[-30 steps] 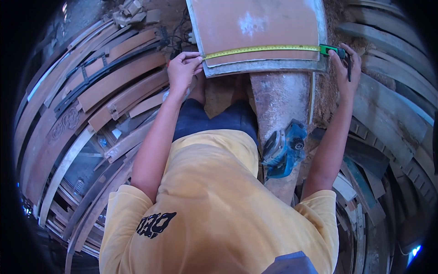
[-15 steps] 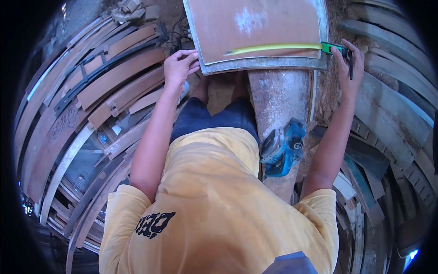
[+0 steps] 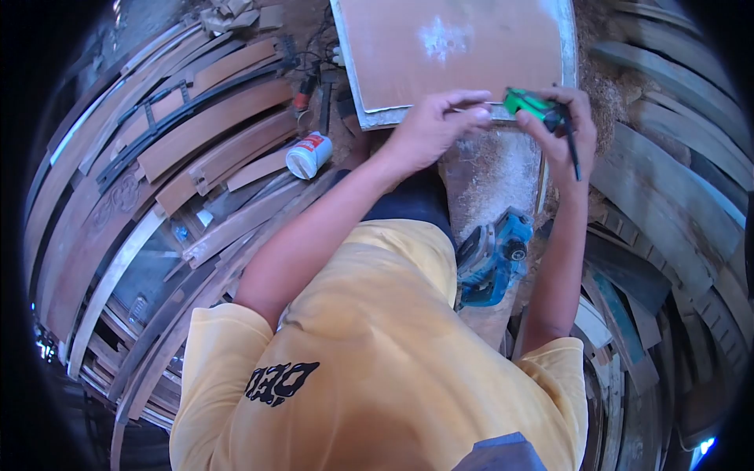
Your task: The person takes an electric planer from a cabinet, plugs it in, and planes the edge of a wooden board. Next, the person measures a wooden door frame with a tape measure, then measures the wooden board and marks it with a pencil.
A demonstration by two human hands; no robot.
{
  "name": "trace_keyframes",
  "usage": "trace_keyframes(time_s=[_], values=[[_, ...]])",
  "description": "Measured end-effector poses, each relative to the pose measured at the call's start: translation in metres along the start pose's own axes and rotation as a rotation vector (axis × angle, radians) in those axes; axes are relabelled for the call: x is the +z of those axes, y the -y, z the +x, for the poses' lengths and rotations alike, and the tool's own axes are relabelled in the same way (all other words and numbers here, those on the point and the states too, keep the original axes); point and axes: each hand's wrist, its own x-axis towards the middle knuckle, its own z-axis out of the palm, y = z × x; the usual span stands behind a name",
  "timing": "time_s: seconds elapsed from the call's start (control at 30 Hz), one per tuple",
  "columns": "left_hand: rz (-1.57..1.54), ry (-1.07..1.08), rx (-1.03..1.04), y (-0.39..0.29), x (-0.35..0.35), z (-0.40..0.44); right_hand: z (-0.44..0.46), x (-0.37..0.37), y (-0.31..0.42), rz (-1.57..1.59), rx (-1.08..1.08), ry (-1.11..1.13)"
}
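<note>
My right hand [image 3: 561, 122] is wrapped round a green and black tape measure [image 3: 525, 104], with a dark strap hanging below it. No yellow blade shows out of the case. My left hand [image 3: 444, 125] is just left of the tape measure, fingers stretched towards it and slightly apart, with nothing visible in them. Both hands are over the near edge of a flat board [image 3: 471, 67], which has a brown face, a pale border and a whitish patch.
Under the board runs a dusty wooden beam [image 3: 491, 169], with a blue power planer [image 3: 495, 259] resting on it. A white tub [image 3: 308, 155] stands on the left near a red-and-black tool [image 3: 303, 96]. Stacked timber [image 3: 212, 149] lies on the left, more planks [image 3: 667, 188] on the right.
The yellow blade, stretched across the board before, has gone back into the case. My left hand has moved right from the board's corner; my right hand has shifted inward and down.
</note>
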Motion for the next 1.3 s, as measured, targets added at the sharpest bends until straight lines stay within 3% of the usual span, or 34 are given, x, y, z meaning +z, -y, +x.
trace_keyframes(time_s=[0.03,0.13,0.3,0.5,0.6,0.97,1.17,1.3], values=[[-0.235,0.050,-0.089,0.001,0.006,0.001,-0.004,0.005,0.002,0.011,-0.004,0.003],[-0.354,-0.037,-0.234,0.007,-0.001,-0.004,-0.014,0.030,0.006,0.214,0.087,0.076],[-0.288,-0.052,-0.271,0.021,-0.030,-0.015,-0.009,0.036,0.012,0.095,0.023,0.185],[-0.102,-0.543,-0.315,0.039,-0.113,-0.038,0.019,-0.014,-0.016,-0.151,0.016,-0.012],[-0.100,-0.675,-0.289,0.044,-0.136,-0.040,0.033,-0.037,-0.040,-0.307,0.016,-0.046],[-0.106,-0.670,-0.305,0.045,-0.143,-0.030,0.055,-0.066,-0.057,-0.341,0.179,0.034],[0.092,-0.632,-0.328,0.032,-0.146,-0.026,0.057,-0.072,-0.065,-0.396,0.178,0.047],[0.037,-0.601,-0.341,0.033,-0.153,-0.027,0.055,-0.069,-0.056,-0.362,0.134,0.043]])
